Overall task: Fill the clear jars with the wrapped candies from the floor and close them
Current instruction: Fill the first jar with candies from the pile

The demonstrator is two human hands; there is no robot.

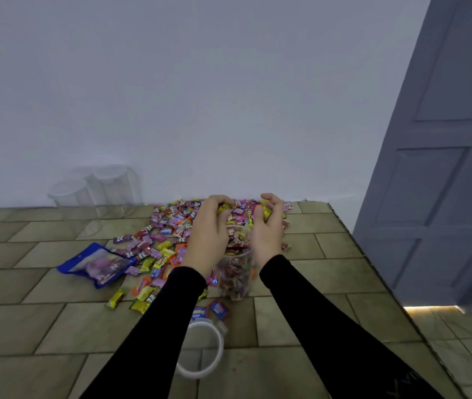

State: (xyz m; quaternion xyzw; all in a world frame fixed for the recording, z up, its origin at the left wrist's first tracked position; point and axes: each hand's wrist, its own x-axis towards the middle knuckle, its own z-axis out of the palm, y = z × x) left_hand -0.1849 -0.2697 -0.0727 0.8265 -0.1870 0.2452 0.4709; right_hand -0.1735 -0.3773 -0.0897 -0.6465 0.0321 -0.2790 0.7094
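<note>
At the centre of the frame we see a clear jar (236, 276) standing upright and open on the floor, already mostly full of wrapped candies. A loose heap of candies (168, 228) in pink, purple, yellow and orange wrappers spreads across the tiles just left of and behind it, reaching the wall. Low in the frame, near the jar, lies its round clear lid (200, 348). At the left, against the wall, we see a cluster of empty clear jars (96, 188) with lids on.
</note>
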